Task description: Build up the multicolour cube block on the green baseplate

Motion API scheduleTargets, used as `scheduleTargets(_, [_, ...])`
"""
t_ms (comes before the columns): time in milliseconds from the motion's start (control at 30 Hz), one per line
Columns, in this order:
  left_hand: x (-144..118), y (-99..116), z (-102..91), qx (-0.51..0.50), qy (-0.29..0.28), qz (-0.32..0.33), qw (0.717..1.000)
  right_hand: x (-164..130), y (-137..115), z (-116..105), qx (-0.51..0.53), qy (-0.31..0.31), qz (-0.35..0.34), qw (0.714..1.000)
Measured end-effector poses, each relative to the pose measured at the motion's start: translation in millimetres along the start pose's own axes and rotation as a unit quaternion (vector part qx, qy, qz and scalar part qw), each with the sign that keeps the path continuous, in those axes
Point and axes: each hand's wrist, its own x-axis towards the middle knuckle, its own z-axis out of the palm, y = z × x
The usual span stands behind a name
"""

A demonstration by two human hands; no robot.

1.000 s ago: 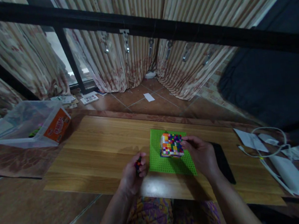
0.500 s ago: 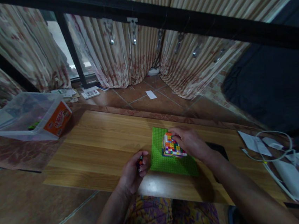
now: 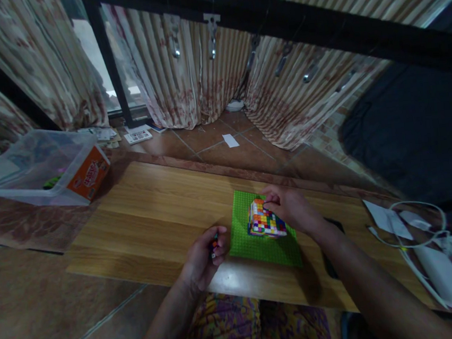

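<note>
A block of small, many-coloured toy bricks [image 3: 263, 223] sits on a green studded plate [image 3: 244, 250], which lies on the wood-grain table [image 3: 165, 207]. With that block as the centre of the dial, the person's right hand [image 3: 289, 206] is at two o'clock, its fingertips drawn together at the block's top; whether the grip pinches a brick cannot be told. At eight o'clock the left hand [image 3: 202, 257] is curled around a few loose bricks [image 3: 213, 249], just beside the plate.

A bright patch of light shines on the table at seven o'clock. At four o'clock lies a dark flat object [image 3: 330, 266], partly covered by the right arm. Farther out, at three o'clock, are a paper [image 3: 386, 220] and a looped white cable [image 3: 421, 201], with a long white object [image 3: 448, 278] nearer four.

At ten o'clock a clear plastic box [image 3: 56, 197] with an orange label stands on a reddish surface [image 3: 11, 227]. Toward twelve, brown floor tiles [image 3: 192, 146] carry a white slip [image 3: 230, 140], and striped curtains [image 3: 209, 75] hang behind a black bar [image 3: 236, 22]. Dark cloth [image 3: 413, 119] fills two o'clock.
</note>
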Motion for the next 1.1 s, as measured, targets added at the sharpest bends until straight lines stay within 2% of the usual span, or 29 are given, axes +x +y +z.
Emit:
scheduleTargets(100, [0,0,-0.4,-0.002,-0.004,-0.001,1.000,-5,7,3,0.035,0.029,0.017,0.999])
scheduleTargets(233, [1,1,-0.4,-0.007,-0.008,-0.004,1.000,-11,14,5,0.025,0.061,0.016,0.998])
scheduleTargets(467, [0,0,-0.2,-0.004,-0.002,-0.005,1.000,-18,19,7,0.074,0.083,0.027,0.993])
scheduleTargets(667, [0,1,1.1,-0.006,-0.006,-0.013,1.000,-14,15,15,0.121,0.094,0.062,0.986])
scheduleTargets(800, [0,2,2.4,-0.001,-0.002,-0.009,1.000,-13,15,22,0.167,0.068,0.084,0.980])
scheduleTargets(1100, [-1,2,3.4,-0.008,0.001,-0.013,1.000,-12,12,26,0.249,0.070,0.154,0.954])
